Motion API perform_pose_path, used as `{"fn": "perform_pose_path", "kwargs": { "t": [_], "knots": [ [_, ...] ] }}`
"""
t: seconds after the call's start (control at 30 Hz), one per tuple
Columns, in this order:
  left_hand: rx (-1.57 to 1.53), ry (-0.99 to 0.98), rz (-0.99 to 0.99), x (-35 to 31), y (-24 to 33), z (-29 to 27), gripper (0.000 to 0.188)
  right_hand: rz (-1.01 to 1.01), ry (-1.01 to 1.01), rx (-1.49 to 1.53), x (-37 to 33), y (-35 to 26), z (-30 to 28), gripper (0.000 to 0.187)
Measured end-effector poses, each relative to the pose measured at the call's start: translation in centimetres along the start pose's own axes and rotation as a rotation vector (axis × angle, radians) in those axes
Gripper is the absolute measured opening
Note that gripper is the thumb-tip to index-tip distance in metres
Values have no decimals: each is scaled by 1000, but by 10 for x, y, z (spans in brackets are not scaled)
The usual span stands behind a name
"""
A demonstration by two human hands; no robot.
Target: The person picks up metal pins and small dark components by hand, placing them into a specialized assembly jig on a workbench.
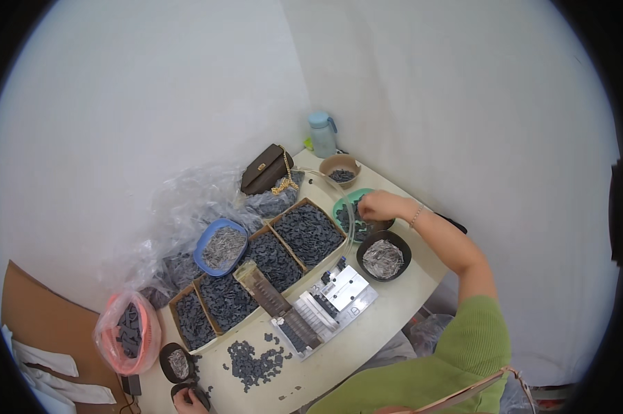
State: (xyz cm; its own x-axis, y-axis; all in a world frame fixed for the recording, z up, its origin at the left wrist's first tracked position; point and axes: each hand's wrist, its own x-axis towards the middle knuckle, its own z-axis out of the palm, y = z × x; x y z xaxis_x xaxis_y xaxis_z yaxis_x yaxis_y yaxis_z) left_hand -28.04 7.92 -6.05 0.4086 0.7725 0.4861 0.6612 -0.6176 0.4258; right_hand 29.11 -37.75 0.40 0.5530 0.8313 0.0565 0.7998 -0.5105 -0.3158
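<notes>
My right hand point(379, 205) reaches into a green bowl point(337, 212) of small dark grey parts at the table's right side. Its fingers are bent together, pointing down; what they pinch is hidden. At the lower left, my left hand point(188, 401) is curled at a small black dish point(202, 395) near the table's edge. Its fingertips are together, and anything between them is too small to name. Between my hands stands a silver metal fixture point(335, 303) with a brown slotted block point(263, 290) and rows of dark and white pieces.
A divided carton point(304, 270) holds dark parts, with a blue tray point(223, 270) of metal pins resting on it. A black bowl point(382, 257) of pins, tan bowl point(339, 161), blue bottle point(322, 136) and brown purse point(264, 171) stand around. Loose parts point(255, 363) lie in front; a pink basket point(104, 338) is left.
</notes>
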Motion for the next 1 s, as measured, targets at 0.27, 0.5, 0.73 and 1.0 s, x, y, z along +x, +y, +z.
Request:
{"fn": "perform_pose_path", "kwargs": {
  "t": [0.27, 0.5, 0.73, 1.0],
  "knots": [
    [1, 5, -1, 2, 0, 2, 12, 182, 740, 222, 38, 8, -33, 14],
    [-1, 13, -1, 1, 1, 2, 15, 342, -245, -335, -16, -31, -45, 18],
    [-6, 34, -12, -1, 3, -1, 18, 332, -77, -270, -20, -18, -8, 13],
    [-3, -6, -10, 1, 6, -2, 19, 251, 243, 155, 13, 13, -20, 17]
  ]
}}
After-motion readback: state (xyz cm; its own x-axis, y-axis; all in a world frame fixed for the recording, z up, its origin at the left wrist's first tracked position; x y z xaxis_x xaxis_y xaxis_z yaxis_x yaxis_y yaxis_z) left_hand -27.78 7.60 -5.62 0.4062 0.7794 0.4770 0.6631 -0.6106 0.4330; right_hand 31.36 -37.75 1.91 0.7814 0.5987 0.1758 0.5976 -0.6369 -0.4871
